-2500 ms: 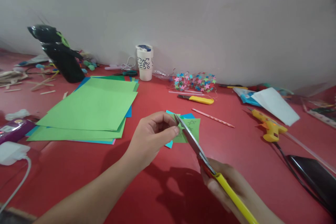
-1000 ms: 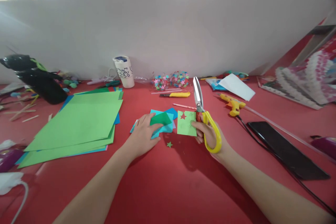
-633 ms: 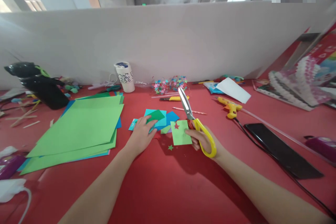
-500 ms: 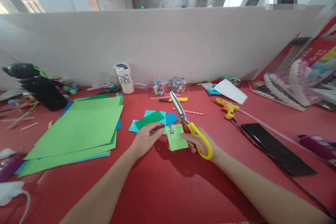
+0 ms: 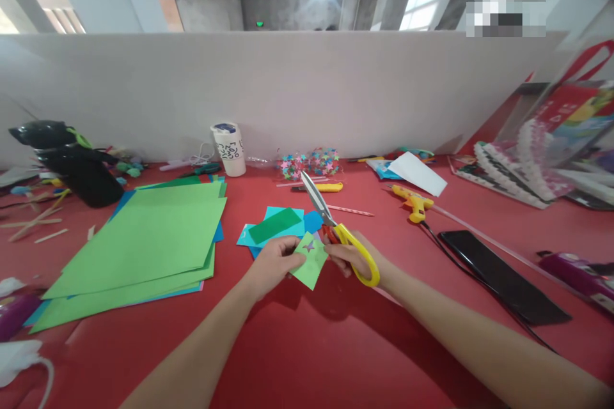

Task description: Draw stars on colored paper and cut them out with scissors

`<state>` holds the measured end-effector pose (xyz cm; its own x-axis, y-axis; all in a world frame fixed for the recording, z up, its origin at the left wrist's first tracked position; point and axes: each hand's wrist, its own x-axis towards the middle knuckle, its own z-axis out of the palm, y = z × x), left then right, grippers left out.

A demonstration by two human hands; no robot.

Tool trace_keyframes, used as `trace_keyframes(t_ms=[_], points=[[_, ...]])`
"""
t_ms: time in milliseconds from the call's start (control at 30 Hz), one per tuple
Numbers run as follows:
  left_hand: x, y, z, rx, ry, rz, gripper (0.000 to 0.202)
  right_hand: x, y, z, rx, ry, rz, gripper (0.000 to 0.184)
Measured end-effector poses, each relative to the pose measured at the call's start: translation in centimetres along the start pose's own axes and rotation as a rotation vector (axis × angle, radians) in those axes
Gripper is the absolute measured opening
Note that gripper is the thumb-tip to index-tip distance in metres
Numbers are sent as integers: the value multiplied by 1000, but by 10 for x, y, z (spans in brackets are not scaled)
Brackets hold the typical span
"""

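A small light-green paper piece (image 5: 311,271) is pinched between the thumb and fingers of my left hand (image 5: 274,263). It bears a purplish star shape; whether that is a hole or a stuck-on star I cannot tell. My right hand (image 5: 349,257) grips scissors (image 5: 363,254) with yellow-and-red handles, their blades pointing up and away to the left. The fingertips of that hand are at the paper's right corner. Just beyond my hands lie dark-green paper (image 5: 274,225) and light-blue paper (image 5: 283,212).
A stack of large green sheets (image 5: 144,236) lies left. Behind stand a white tumbler (image 5: 229,150) and a tilted black bottle (image 5: 77,169). Star-covered glasses (image 5: 307,164) and a yellow cutter knife (image 5: 326,188) lie at the back. A glue gun (image 5: 413,202) and black phone-like slab (image 5: 499,275) are right.
The green paper has turned to a diamond angle, and my left thumb and fingers now hold it. My right hand, with the scissors, has shifted slightly left.
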<state>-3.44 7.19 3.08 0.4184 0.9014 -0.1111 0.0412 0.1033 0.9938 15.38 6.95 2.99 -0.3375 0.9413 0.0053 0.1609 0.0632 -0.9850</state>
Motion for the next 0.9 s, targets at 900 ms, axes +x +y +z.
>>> trace_keyframes(t_ms=[900], points=[[-11, 2, 32, -220, 53, -152, 23, -32, -10, 13, -36, 132, 11, 22]])
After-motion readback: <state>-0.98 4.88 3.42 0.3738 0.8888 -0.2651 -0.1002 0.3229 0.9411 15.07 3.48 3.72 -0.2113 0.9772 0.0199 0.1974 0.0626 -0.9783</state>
